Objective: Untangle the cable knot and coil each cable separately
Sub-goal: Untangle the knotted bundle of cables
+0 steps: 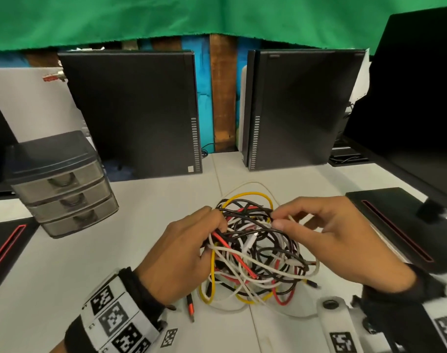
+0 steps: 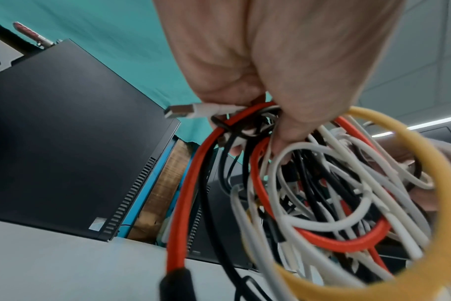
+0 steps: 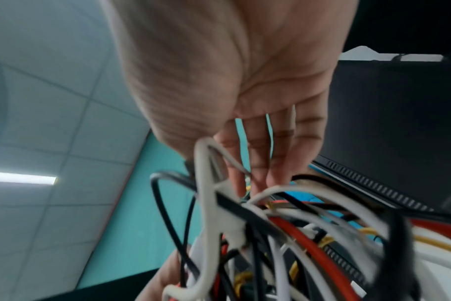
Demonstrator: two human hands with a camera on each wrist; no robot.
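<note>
The left hand (image 1: 184,253) is gripping the left side of the cable knot (image 1: 258,253), its fingers curling round a bunch of red, black and white strands; the left wrist view is showing a white USB plug (image 2: 183,111) sticking out from under the thumb. The right hand (image 1: 337,238) is pinching strands at the knot's upper right edge between thumb and forefinger, with a white strand running under its other fingers. Both hands are holding the upper part of the knot slightly raised while its lower loops are lying on the white table (image 1: 64,271). A yellow cable (image 1: 250,194) is arching over the far side of the knot, and a red cable end with a dark plug (image 1: 190,308) is trailing on the table just below the left wrist. Farther out, a grey 3-drawer organiser (image 1: 64,184) is standing to the left, and 2 black computer cases (image 1: 135,113) are standing upright behind the knot, beneath a green cloth (image 1: 166,19).
</note>
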